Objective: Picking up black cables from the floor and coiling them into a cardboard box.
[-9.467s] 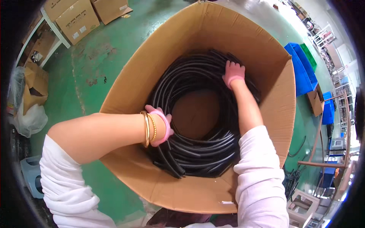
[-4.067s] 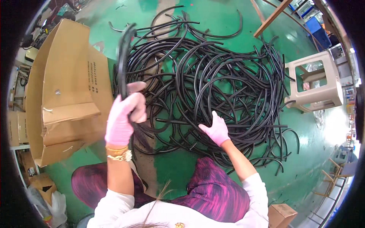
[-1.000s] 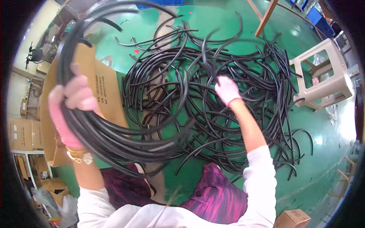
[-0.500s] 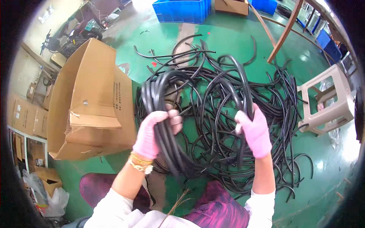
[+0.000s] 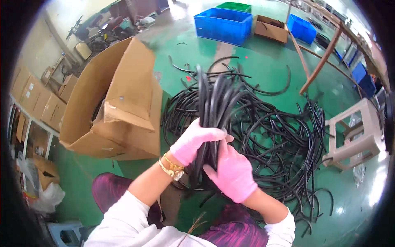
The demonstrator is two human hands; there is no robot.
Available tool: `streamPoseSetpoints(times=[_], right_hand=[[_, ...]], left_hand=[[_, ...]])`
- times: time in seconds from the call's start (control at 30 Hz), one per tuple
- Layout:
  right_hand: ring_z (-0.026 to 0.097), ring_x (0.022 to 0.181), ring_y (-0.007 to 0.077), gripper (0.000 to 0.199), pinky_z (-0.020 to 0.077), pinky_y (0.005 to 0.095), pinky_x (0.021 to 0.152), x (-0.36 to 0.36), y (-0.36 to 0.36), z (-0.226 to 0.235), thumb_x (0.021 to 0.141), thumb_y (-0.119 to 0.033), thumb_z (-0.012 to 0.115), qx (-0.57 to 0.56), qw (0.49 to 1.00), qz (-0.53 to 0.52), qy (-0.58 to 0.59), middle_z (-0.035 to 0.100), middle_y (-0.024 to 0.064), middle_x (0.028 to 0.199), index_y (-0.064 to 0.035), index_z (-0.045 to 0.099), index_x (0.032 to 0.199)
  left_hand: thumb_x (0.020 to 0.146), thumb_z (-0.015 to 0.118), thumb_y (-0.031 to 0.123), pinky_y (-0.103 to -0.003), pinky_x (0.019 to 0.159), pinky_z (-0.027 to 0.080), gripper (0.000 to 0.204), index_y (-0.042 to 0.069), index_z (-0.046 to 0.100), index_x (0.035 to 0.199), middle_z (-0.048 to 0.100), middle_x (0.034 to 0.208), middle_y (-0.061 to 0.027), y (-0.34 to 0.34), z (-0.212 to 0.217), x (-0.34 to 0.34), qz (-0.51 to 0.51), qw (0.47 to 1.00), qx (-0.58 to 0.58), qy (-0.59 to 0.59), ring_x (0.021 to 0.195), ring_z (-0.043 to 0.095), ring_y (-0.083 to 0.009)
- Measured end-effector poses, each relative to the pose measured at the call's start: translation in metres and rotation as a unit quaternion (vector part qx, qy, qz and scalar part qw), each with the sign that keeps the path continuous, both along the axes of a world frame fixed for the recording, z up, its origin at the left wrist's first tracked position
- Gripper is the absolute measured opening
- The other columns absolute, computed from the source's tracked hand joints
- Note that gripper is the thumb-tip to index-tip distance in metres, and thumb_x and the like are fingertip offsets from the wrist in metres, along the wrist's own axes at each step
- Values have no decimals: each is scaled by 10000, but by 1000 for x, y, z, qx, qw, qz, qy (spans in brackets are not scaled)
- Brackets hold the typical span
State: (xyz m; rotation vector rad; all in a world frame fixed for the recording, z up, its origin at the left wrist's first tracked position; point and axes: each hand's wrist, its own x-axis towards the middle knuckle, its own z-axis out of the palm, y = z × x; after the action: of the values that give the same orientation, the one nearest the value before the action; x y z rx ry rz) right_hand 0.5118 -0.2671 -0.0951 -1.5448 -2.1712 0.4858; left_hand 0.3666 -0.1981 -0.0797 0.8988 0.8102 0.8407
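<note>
Taking the large cardboard box (image 5: pixel 113 105) on the green floor (image 5: pixel 263 70) as the landmark and reading rightward from it: the box lies tipped on its side, its open mouth turned up and away from the person, with a little black hose showing inside. Just right of it the left hand (image 5: pixel 192 144), in a pink glove, is wrapped round a bundle of black hoses (image 5: pixel 214 111), fingers closed over the strands near their lower end. Touching it on the far side from the box, the right hand (image 5: pixel 233 173) (also pink-gloved) is pressed flat against the bundle from below, palm cupping the strands rather than pinching them. The bundle stands nearly upright, its long axis running from the hands up and away, the free ends fanning slightly at the top. Farther right of the box, a loose heap of hoses (image 5: pixel 279 140) sprawls over the floor, with a pale plastic stool (image 5: pixel 354 136) beyond it. By my reading, the step in hand is gathering and evening up a handful of strands; the next move calls for a firm two-handed squeeze so none slip loose.
</note>
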Motion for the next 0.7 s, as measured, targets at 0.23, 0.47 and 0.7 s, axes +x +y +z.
streamPoseSetpoints(times=[0.23,0.47,0.7], right_hand=[[595,1045,224,422,458,346,965,69,3,31,840,-110,626,121,952,-54,278,562,101,1197,19,548,1234],[597,971,210,386,470,320,897,3,53,91,903,-269,648,161,954,15,252,584,107,1129,24,591,1148],[580,986,164,276,453,304,925,-121,131,132,924,-84,546,120,945,115,283,586,74,1115,26,580,1175]], left_hand=[[684,769,107,-261,690,484,305,26,611,932,616,818,9,23,126,-39,-118,962,238,63,736,565,-84],[740,754,165,-261,560,517,201,-5,688,826,673,727,-64,28,274,-148,-48,825,531,188,589,629,-149],[887,648,264,-254,622,580,290,-22,601,903,639,749,-75,38,354,-312,-8,889,454,64,606,623,-148]])
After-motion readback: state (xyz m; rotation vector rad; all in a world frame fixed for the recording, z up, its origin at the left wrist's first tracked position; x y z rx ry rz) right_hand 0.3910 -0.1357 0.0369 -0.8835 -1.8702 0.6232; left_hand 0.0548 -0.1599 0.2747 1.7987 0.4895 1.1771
